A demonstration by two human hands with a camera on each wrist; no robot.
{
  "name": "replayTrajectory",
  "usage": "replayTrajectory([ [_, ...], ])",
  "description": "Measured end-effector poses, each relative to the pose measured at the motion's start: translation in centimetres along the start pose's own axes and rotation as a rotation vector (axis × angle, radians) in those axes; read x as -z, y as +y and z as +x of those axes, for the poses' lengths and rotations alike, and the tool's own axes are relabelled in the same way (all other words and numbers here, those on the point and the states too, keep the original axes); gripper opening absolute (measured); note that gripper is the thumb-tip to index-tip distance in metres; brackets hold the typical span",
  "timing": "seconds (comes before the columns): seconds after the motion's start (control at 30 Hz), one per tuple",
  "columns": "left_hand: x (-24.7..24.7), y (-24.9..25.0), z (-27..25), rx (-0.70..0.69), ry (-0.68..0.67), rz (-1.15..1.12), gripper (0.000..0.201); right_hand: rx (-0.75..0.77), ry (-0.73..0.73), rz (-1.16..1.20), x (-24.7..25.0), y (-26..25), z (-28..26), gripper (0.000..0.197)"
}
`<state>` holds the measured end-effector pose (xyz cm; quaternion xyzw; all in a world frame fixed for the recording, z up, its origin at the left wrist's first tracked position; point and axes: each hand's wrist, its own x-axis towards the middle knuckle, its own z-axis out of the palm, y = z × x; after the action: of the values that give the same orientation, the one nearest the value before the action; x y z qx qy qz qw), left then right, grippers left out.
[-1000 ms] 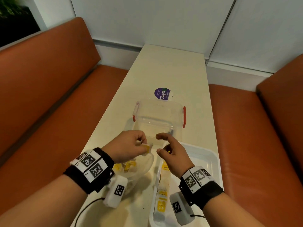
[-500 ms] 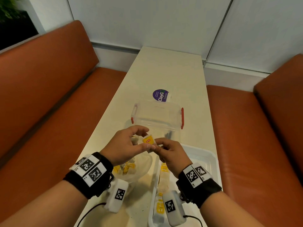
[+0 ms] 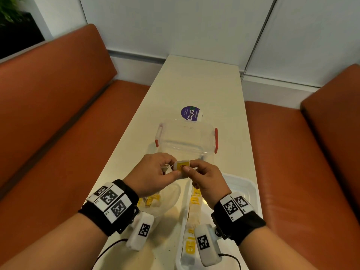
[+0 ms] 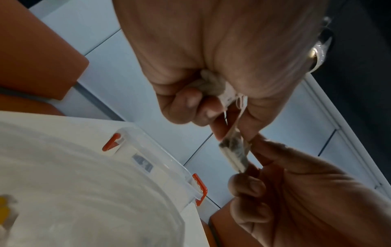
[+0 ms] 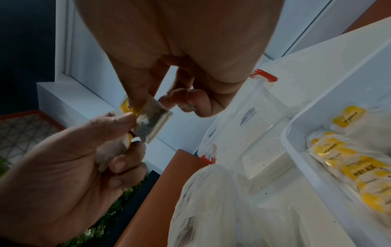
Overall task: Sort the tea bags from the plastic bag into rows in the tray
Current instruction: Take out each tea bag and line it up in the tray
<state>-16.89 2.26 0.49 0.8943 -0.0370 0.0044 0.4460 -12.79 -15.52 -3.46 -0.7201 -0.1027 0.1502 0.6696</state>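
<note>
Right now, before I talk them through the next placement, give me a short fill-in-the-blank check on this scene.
1. The tea bag is pinched by ____ hands: the left hand and the right hand.
2. The clear box beyond the hands has clips coloured ____.
3. The tea bags already laid in the white tray have labels coloured ____.

Missing words: both; red; yellow

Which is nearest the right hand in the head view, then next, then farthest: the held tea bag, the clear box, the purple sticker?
1. Tea bag: pinched by the right hand and the left hand.
2. Clear box: just beyond the hands.
3. Purple sticker: behind the box, farther up the table.
</note>
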Motion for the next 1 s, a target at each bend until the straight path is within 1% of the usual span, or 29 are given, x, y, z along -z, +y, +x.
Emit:
replayTrajectory([
  [0.1,-0.4,0.1,0.2,0.003,-0.012,0.022,0.003,0.011,-0.021,-0.007,0.2,-0.4,-0.1,0.011],
  [0.17,-0.7,0.1,0.3,0.006,-0.027,0.049,0.007,0.011,-0.046,-0.052,0.8,-0.4,-0.1,0.012],
  [0.2,-0.8,0.0,0.2,0.018,-0.032,0.053,0.010,-0.002,-0.032,-0.072,1.4,-0.1,0.1,0.012],
  [0.27,-0.8,-0.5,0.1,0.056,-0.041,0.040,0.013,-0.054,0.046,-0.099,3.1,1.1,0.4,0.012],
  [0.37,-0.8,-1.4,-0.6,0.131,-0.041,-0.024,0.011,-0.174,0.181,-0.145,6.0,4.3,0.7,0.015],
  [0.43,-0.8,-1.9,-1.2,0.173,-0.040,-0.055,0.012,-0.263,0.221,-0.211,7.3,6.8,0.6,0.016],
  [0.6,-1.0,-3.0,-2.0,0.246,-0.052,-0.067,0.011,-0.414,0.186,-0.418,7.9,11.4,0.5,0.021],
  [0.73,-0.9,-3.6,-2.2,0.257,-0.060,-0.088,0.017,-0.517,0.132,-0.533,7.7,13.5,0.9,0.022],
  [0.8,-0.9,-3.9,-2.2,0.262,-0.057,-0.082,0.015,-0.541,0.105,-0.568,7.4,13.9,1.1,0.020],
  [0.9,-0.9,-4.1,-2.3,0.280,-0.050,-0.069,0.012,-0.570,0.133,-0.573,6.9,14.0,1.3,0.009],
  [1.0,-0.9,-4.3,-2.4,0.289,-0.053,-0.069,0.012,-0.591,0.184,-0.602,6.6,13.9,1.3,0.012],
])
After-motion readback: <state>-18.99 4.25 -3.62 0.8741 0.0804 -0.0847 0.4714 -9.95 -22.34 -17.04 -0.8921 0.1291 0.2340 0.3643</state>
